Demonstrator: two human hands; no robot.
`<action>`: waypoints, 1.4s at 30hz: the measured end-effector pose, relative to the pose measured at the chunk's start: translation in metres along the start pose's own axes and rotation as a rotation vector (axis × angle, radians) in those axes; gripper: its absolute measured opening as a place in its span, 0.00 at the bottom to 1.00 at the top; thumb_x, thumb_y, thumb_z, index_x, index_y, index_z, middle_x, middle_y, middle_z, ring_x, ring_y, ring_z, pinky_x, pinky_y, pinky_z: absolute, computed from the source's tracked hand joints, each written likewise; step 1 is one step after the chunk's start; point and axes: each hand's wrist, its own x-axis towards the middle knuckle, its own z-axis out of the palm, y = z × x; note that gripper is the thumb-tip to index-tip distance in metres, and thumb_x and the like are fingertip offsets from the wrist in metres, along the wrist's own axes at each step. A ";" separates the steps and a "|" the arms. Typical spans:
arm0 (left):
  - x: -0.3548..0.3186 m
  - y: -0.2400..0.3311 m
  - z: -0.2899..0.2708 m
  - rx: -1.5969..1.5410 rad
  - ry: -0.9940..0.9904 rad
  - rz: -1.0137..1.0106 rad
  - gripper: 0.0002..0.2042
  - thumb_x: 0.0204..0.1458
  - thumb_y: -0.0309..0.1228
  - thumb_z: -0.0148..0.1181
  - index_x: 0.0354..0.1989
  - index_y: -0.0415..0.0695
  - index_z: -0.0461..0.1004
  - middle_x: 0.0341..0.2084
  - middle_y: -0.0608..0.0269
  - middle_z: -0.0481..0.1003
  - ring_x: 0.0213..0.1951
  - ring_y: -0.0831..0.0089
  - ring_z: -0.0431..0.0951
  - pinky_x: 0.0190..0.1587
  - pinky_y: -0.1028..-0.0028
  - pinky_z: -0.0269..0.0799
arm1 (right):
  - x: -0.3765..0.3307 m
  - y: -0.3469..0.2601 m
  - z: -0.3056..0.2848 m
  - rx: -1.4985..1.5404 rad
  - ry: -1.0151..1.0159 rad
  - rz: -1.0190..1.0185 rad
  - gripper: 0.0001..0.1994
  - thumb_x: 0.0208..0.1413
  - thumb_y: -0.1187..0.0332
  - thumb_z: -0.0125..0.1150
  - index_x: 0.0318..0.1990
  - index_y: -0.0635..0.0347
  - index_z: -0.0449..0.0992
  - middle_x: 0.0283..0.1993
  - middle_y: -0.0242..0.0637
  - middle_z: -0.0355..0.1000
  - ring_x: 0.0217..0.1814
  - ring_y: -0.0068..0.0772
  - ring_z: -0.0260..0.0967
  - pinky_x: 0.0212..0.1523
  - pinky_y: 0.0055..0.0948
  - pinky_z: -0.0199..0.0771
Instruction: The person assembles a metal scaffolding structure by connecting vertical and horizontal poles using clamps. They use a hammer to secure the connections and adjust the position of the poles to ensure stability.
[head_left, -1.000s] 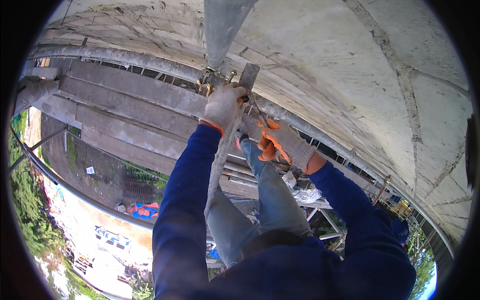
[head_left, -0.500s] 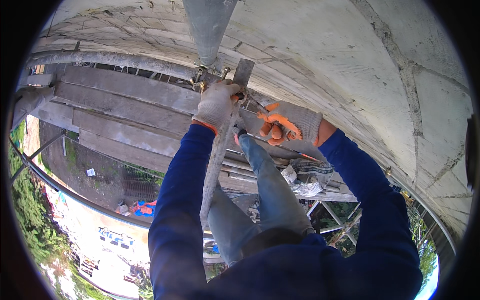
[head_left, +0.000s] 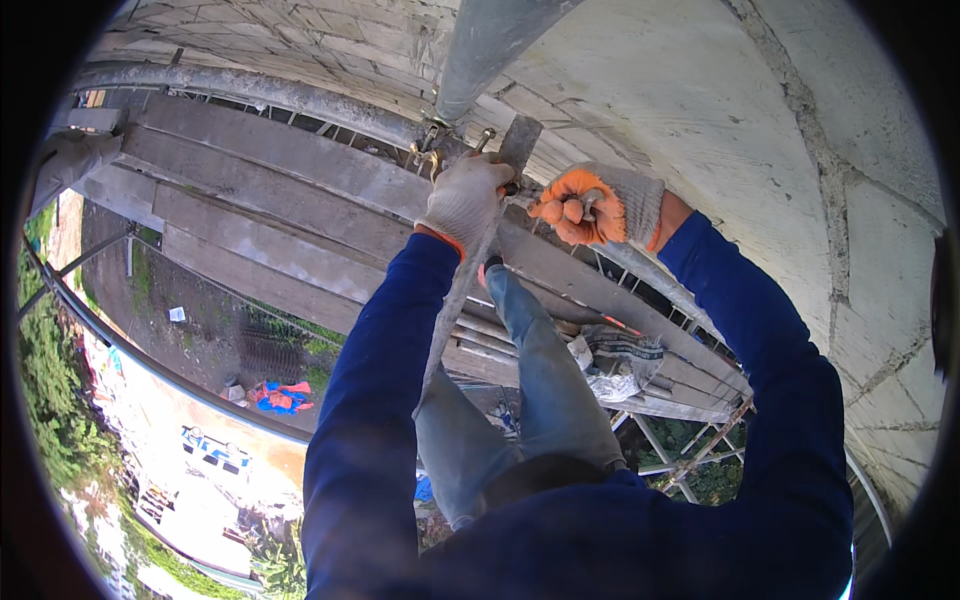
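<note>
Scaffold planks (head_left: 270, 200); both gloved hands (head_left: 465, 195) clamp-high.

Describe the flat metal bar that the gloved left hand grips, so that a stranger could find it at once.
Start at the thick grey vertical pipe against the block wall. At its clamp, the left hand grips a long flat metal bar slanting down past the knees. Unlike the round pipes nearby, it is thin, flat and rust-stained.
</note>
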 end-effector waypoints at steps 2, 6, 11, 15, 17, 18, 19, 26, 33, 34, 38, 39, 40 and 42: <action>-0.006 -0.007 0.001 -0.033 0.017 -0.015 0.11 0.53 0.30 0.63 0.45 0.50 0.80 0.42 0.61 0.77 0.47 0.54 0.78 0.48 0.58 0.74 | 0.008 0.023 0.034 0.115 0.193 0.127 0.18 0.63 0.70 0.56 0.57 0.69 0.66 0.35 0.37 0.73 0.25 0.26 0.73 0.41 0.36 0.84; -0.008 -0.007 0.000 -0.078 -0.021 -0.034 0.10 0.54 0.31 0.62 0.44 0.50 0.80 0.44 0.62 0.77 0.47 0.55 0.78 0.49 0.58 0.75 | 0.065 0.149 0.051 0.020 0.545 -0.007 0.08 0.69 0.63 0.51 0.49 0.55 0.67 0.29 0.34 0.70 0.21 0.29 0.68 0.34 0.36 0.82; -0.003 0.002 0.002 -0.023 -0.089 -0.031 0.10 0.54 0.30 0.61 0.44 0.50 0.79 0.43 0.62 0.76 0.49 0.56 0.78 0.50 0.58 0.75 | 0.192 0.182 -0.051 0.096 0.879 -0.384 0.07 0.70 0.65 0.48 0.46 0.53 0.72 0.34 0.34 0.73 0.28 0.28 0.73 0.30 0.30 0.75; -0.002 -0.003 -0.009 -0.054 -0.027 -0.025 0.11 0.53 0.27 0.61 0.45 0.49 0.80 0.44 0.63 0.78 0.49 0.55 0.79 0.50 0.57 0.77 | 0.197 0.164 -0.030 0.642 0.738 -0.331 0.07 0.69 0.66 0.49 0.46 0.53 0.73 0.34 0.34 0.73 0.27 0.28 0.74 0.29 0.31 0.75; -0.004 -0.004 -0.003 -0.031 -0.040 -0.020 0.11 0.53 0.27 0.61 0.45 0.49 0.80 0.44 0.62 0.77 0.49 0.54 0.79 0.50 0.58 0.77 | 0.165 0.177 -0.013 0.250 0.849 -0.267 0.08 0.69 0.66 0.50 0.50 0.56 0.71 0.35 0.37 0.74 0.22 0.31 0.73 0.31 0.37 0.80; -0.007 -0.006 -0.001 -0.019 -0.048 -0.024 0.12 0.53 0.27 0.61 0.45 0.49 0.80 0.45 0.62 0.77 0.49 0.54 0.79 0.50 0.58 0.77 | 0.147 0.185 -0.001 0.052 0.893 -0.228 0.09 0.69 0.66 0.51 0.52 0.57 0.70 0.35 0.38 0.74 0.19 0.32 0.72 0.32 0.40 0.82; -0.009 -0.010 -0.001 -0.030 -0.043 -0.023 0.12 0.53 0.28 0.60 0.46 0.49 0.80 0.43 0.59 0.77 0.49 0.53 0.79 0.49 0.57 0.77 | 0.115 0.184 0.019 0.087 0.809 -0.223 0.11 0.69 0.65 0.51 0.54 0.57 0.68 0.35 0.39 0.74 0.19 0.30 0.72 0.33 0.43 0.83; -0.005 0.005 -0.011 -0.068 -0.055 -0.043 0.11 0.54 0.28 0.59 0.45 0.49 0.80 0.41 0.57 0.77 0.48 0.54 0.78 0.48 0.57 0.76 | -0.007 0.113 0.043 0.067 0.479 -0.072 0.18 0.68 0.65 0.52 0.62 0.58 0.65 0.31 0.37 0.74 0.16 0.26 0.69 0.37 0.42 0.85; -0.008 0.001 -0.005 -0.080 0.000 -0.053 0.11 0.53 0.27 0.58 0.43 0.49 0.81 0.42 0.58 0.78 0.48 0.53 0.79 0.48 0.58 0.76 | -0.034 0.061 0.031 0.138 0.222 -0.113 0.19 0.67 0.68 0.53 0.60 0.71 0.67 0.38 0.49 0.77 0.35 0.38 0.79 0.51 0.45 0.84; -0.009 0.002 -0.006 -0.075 -0.022 -0.076 0.11 0.52 0.27 0.58 0.43 0.49 0.81 0.42 0.58 0.78 0.48 0.53 0.79 0.48 0.58 0.76 | -0.029 0.050 0.030 0.126 0.200 -0.084 0.18 0.66 0.69 0.53 0.59 0.72 0.67 0.38 0.49 0.77 0.36 0.38 0.78 0.51 0.44 0.84; -0.009 0.000 -0.008 -0.069 -0.033 -0.060 0.11 0.52 0.27 0.58 0.43 0.49 0.81 0.44 0.58 0.78 0.49 0.53 0.79 0.49 0.58 0.76 | -0.005 0.007 0.016 0.139 0.117 0.085 0.18 0.65 0.70 0.55 0.56 0.76 0.69 0.40 0.48 0.75 0.36 0.37 0.76 0.50 0.40 0.84; -0.007 0.002 -0.011 -0.063 -0.059 -0.064 0.11 0.52 0.27 0.58 0.44 0.49 0.81 0.44 0.58 0.78 0.49 0.53 0.79 0.49 0.58 0.76 | -0.003 -0.002 -0.005 0.152 0.068 0.117 0.17 0.65 0.69 0.56 0.55 0.77 0.69 0.41 0.47 0.75 0.36 0.37 0.76 0.49 0.38 0.85; -0.006 0.005 -0.012 -0.056 -0.087 -0.070 0.11 0.52 0.27 0.58 0.44 0.49 0.81 0.44 0.58 0.78 0.49 0.53 0.79 0.50 0.57 0.76 | -0.004 -0.008 -0.018 0.166 0.019 0.149 0.17 0.65 0.69 0.56 0.53 0.77 0.69 0.41 0.47 0.74 0.36 0.37 0.75 0.48 0.37 0.85; -0.007 0.005 -0.008 -0.050 -0.025 -0.054 0.09 0.52 0.29 0.60 0.42 0.49 0.80 0.40 0.58 0.78 0.47 0.53 0.79 0.47 0.57 0.75 | -0.004 -0.016 -0.014 -0.046 0.032 0.026 0.17 0.65 0.66 0.58 0.49 0.76 0.70 0.37 0.44 0.73 0.36 0.37 0.75 0.41 0.32 0.84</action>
